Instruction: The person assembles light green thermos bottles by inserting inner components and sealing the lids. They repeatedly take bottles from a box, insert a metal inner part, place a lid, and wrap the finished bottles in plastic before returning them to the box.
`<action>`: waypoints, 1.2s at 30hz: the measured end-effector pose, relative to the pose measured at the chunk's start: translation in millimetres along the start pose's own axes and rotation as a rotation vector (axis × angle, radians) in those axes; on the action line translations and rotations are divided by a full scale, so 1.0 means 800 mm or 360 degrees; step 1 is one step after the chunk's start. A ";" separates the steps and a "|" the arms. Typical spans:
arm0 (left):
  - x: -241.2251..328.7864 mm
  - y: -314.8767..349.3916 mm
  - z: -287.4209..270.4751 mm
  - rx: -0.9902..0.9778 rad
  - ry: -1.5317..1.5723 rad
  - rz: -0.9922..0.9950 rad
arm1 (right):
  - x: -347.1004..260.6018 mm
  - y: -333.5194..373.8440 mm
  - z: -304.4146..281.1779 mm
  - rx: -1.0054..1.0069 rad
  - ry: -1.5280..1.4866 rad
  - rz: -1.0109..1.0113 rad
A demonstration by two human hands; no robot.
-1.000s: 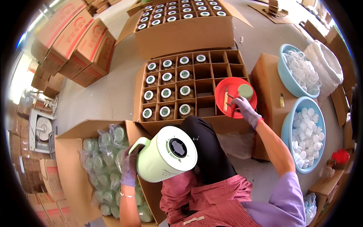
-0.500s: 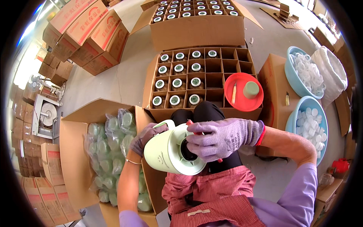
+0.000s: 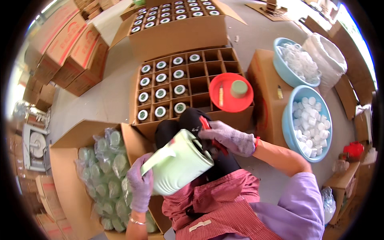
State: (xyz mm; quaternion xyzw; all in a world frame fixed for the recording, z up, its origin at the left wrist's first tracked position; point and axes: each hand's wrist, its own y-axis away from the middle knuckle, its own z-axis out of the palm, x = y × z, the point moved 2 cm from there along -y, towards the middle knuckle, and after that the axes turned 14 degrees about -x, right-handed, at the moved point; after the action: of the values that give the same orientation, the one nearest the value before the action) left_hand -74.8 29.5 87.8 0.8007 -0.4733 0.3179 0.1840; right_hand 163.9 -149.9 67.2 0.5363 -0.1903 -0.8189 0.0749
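Observation:
My left hand (image 3: pixel 140 184), in a grey-purple glove, is closed round the handle of a pale green jug (image 3: pixel 182 162). The jug lies tilted over my lap, one end pointing right. Beside that end my right hand (image 3: pixel 232 138), gloved too, grips a red-and-black tool (image 3: pixel 205 122). Red parts stick out on both sides of its fingers; its exact kind is hidden. To the left, an open carton (image 3: pixel 66 160) holds several green pieces in clear plastic bags (image 3: pixel 108 180).
In front stands a divided carton (image 3: pixel 188 50) with white-rimmed, green-topped items (image 3: pixel 180 90). On its right corner lies a red plate (image 3: pixel 230 105) with a knife (image 3: pixel 221 96) and a green cup (image 3: pixel 239 89). Blue basins (image 3: pixel 286 120) of white caps and rings stand right.
The view has shifted. The jug has turned from its end facing up to lying on its side. My right hand and the red-and-black tool have moved away from its opening.

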 end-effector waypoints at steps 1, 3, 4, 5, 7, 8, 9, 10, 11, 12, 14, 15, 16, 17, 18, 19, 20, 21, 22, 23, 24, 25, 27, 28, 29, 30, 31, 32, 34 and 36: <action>0.002 0.003 -0.007 -0.0131 -0.0099 -0.0150 | -0.016 0.006 -0.010 0.0122 0.0065 -0.0023; 0.016 0.003 -0.016 -0.0191 -0.0185 -0.0094 | 0.003 -0.009 -0.085 0.0803 0.1108 -0.0311; 0.023 0.001 -0.020 -0.0429 -0.0271 -0.0194 | 0.026 -0.024 -0.127 0.0975 0.1606 -0.0323; 0.018 0.002 -0.018 -0.0569 -0.0170 -0.0298 | 0.052 -0.041 -0.163 0.1122 0.2101 -0.0297; 0.029 -0.013 -0.013 -0.0861 -0.0174 -0.0217 | 0.089 -0.059 -0.224 0.1201 0.2146 0.0251; 0.035 -0.020 -0.006 -0.1003 -0.0063 -0.0255 | 0.108 -0.061 -0.254 0.1220 0.2268 0.0402; 0.040 -0.025 -0.001 -0.1141 0.0034 -0.0316 | 0.121 -0.059 -0.274 0.1212 0.2379 0.0549; 0.042 -0.028 0.002 -0.1266 0.0123 -0.0568 | 0.125 -0.054 -0.279 0.1291 0.2540 0.0665; 0.032 -0.026 0.007 -0.1267 0.0484 -0.0521 | 0.130 -0.047 -0.281 0.1351 0.2697 0.0760; -0.023 -0.013 -0.001 -0.1237 -0.0065 0.0022 | 0.122 -0.033 -0.272 0.1349 0.2746 0.0649; -0.097 0.020 -0.017 -0.1352 0.0201 -0.0551 | 0.081 0.010 -0.249 0.1448 0.2636 0.0190; -0.133 0.038 -0.027 -0.1353 0.0308 -0.0845 | 0.060 0.038 -0.239 0.1484 0.2571 -0.0043; -0.137 0.047 -0.028 -0.1256 0.0477 -0.0972 | 0.035 0.082 -0.238 0.1672 0.2601 0.0006; -0.130 0.047 -0.020 -0.1107 0.0666 -0.1033 | 0.015 0.133 -0.246 0.1859 0.2625 0.0061; -0.119 0.048 -0.007 -0.0958 0.0840 -0.1030 | 0.012 0.186 -0.259 0.2194 0.2597 0.0124; -0.110 0.041 0.009 -0.0845 0.0993 -0.0982 | 0.035 0.250 -0.303 0.2535 0.2522 0.0252; -0.099 0.038 0.020 -0.0702 0.1124 -0.0926 | 0.037 0.292 -0.308 0.2686 0.2391 0.0478; -0.090 0.035 0.030 -0.0573 0.1235 -0.0850 | 0.056 0.322 -0.334 0.2762 0.2082 0.0917; -0.083 0.026 0.040 -0.0515 0.1309 -0.0753 | 0.098 0.364 -0.363 0.2786 0.2037 0.1064; -0.077 0.023 0.050 -0.0430 0.1393 -0.0664 | 0.132 0.395 -0.394 0.2609 0.1691 0.1225; -0.070 0.022 0.051 -0.0353 0.1394 -0.0553 | 0.146 0.402 -0.404 0.2517 0.1715 0.1297; -0.061 0.018 0.057 -0.0328 0.1385 -0.0422 | 0.163 0.437 -0.411 0.2568 0.1985 0.1320; -0.046 0.020 0.056 -0.0228 0.1409 -0.0251 | 0.152 0.411 -0.400 0.2393 0.2170 0.1076; -0.044 0.021 0.060 -0.0199 0.1625 -0.0219 | 0.129 0.390 -0.374 0.2377 0.2274 0.1170; -0.048 0.019 0.066 -0.0167 0.2338 -0.0261 | 0.090 0.356 -0.329 0.2455 0.2144 0.0967; -0.052 0.012 0.077 -0.0095 0.3061 -0.0354 | 0.076 0.344 -0.306 0.2469 0.2168 0.0410; -0.057 0.010 0.081 -0.0164 0.3155 -0.0338 | 0.046 0.303 -0.257 0.2322 0.2219 -0.0038; -0.054 0.010 0.085 -0.0133 0.3123 -0.0278 | 0.006 0.249 -0.178 0.2011 0.1563 -0.0151; -0.039 0.009 0.088 -0.0056 0.2934 -0.0416 | -0.009 0.167 -0.066 0.1279 0.1719 -0.0791; -0.002 0.006 0.084 0.0009 0.2927 -0.0436 | -0.016 0.106 0.006 0.0819 0.1669 -0.1066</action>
State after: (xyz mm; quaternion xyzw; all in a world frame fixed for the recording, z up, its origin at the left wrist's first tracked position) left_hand -57.0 -11.8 37.4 0.2834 -0.0420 0.8042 0.5207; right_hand 157.9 -222.4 113.0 0.8938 -0.1412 -0.3578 -0.2307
